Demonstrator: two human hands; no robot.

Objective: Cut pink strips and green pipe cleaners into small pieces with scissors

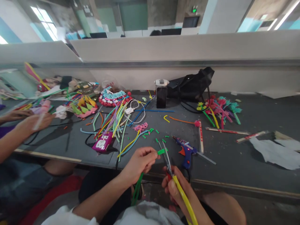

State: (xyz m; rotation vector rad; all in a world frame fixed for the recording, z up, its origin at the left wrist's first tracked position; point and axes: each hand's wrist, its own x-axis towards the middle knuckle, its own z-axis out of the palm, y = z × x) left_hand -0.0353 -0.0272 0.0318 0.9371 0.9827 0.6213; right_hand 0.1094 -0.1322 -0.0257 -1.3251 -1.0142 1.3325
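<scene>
Between the thumb and fingers of my left hand (142,161) is a bundle of green pipe cleaners (137,189). Its short end sticks out to the right, and the long tails hang below the table edge. My right hand (178,186) grips a pair of scissors (167,159) with yellow and red handles. The scissor blades point up and away, with the green end between or right beside them. Short cut green pieces (157,131) lie scattered on the table just beyond the blades. Near them sits a small heap of pink pieces (141,127).
A blue glue gun (187,151) lies right of the scissors. Loose pipe cleaners (120,118) and a magenta box (102,142) are at left. Farther back stand a bottle (161,93) and a black bag (192,86). A co-worker's hands (37,120) work at far left.
</scene>
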